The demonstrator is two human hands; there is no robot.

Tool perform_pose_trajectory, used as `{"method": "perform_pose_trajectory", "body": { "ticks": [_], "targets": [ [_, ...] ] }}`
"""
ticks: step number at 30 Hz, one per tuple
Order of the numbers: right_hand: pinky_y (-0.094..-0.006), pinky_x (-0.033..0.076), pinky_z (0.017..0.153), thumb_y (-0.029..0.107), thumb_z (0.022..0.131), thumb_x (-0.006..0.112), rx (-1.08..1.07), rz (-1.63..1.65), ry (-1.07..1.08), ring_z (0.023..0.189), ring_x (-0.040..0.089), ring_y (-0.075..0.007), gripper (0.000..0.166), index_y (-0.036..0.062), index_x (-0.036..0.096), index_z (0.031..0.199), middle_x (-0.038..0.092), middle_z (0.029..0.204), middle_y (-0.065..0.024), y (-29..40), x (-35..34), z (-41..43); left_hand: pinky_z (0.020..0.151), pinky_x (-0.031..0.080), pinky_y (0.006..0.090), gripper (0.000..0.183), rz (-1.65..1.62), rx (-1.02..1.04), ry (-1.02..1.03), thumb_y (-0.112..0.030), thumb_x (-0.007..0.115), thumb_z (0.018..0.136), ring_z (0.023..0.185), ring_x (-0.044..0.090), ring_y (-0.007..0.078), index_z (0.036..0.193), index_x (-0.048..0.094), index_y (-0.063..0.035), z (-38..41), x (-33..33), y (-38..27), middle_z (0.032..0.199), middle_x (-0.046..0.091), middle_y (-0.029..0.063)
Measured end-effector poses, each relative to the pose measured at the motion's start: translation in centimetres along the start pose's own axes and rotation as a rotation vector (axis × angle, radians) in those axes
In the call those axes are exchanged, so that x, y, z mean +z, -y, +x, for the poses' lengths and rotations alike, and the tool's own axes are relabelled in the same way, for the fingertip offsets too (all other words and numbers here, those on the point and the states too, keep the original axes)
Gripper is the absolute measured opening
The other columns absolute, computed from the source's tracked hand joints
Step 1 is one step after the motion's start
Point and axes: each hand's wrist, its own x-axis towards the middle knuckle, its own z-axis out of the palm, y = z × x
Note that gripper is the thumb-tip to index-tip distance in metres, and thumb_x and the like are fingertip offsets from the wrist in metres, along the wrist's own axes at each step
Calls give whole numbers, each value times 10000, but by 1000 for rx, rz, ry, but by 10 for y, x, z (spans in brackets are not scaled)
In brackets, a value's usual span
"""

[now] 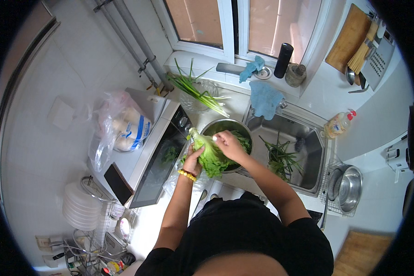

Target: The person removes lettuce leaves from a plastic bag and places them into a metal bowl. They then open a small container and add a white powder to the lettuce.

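A head of green leaf lettuce (210,153) is held over the left side of a steel pot (224,121), its pale stem end pointing up and left. My left hand (194,160), with yellow beads at the wrist, grips it from the left, thumb across the leaves. Against its upper right side, my right hand (229,145) has its fingers curled at a leaf; the fingertips are partly hidden. Loose lettuce leaves (240,139) lie inside the pot. Below my left hand, a clear plastic bag (174,183) rests on the counter.
Right of the pot, a steel sink (312,172) holds green vegetable stalks (283,157). Spring onions (203,95) lie across a glass bowl (193,101) behind. A microwave oven (155,169) stands at left, bearing a phone (118,183) and bagged food (129,129). Blue cloth (266,100) drapes the sink's back edge.
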Motion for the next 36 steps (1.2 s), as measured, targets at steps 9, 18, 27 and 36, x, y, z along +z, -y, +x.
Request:
{"method": "perform_pose_trajectory", "body": {
  "ticks": [9,18,27,36],
  "targets": [
    [-309,468,837,64,809,638,-44,-85,222,913,603,-186,367,-38,566,1154,625,1032,-142,-15,-14,0,889,483,365,432,144,66,26,-169,662,882,1033,584,200,1260,472,-82,7,1,10,1146,595,67],
    [-340,472,832,115,869,600,117,-192,316,891,613,-204,322,-2,581,1168,655,1025,-164,-13,-67,44,800,515,341,382,224,-164,127,-255,611,825,880,636,200,1126,586,-20,-4,-13,-17,1003,652,95],
    [-418,446,917,181,844,645,27,-901,146,1072,558,-347,374,52,582,1189,583,1170,-183,-62,-45,27,845,512,378,376,-133,-157,82,-337,617,831,894,642,240,1076,624,-52,-10,-2,-24,995,677,94],
    [-308,440,895,368,973,494,314,373,214,980,572,-171,476,-18,508,1251,629,1075,-106,-5,8,-14,979,403,332,357,33,169,161,-260,492,978,1109,543,186,1266,511,-49,7,7,12,1236,571,60]
  ]
}}
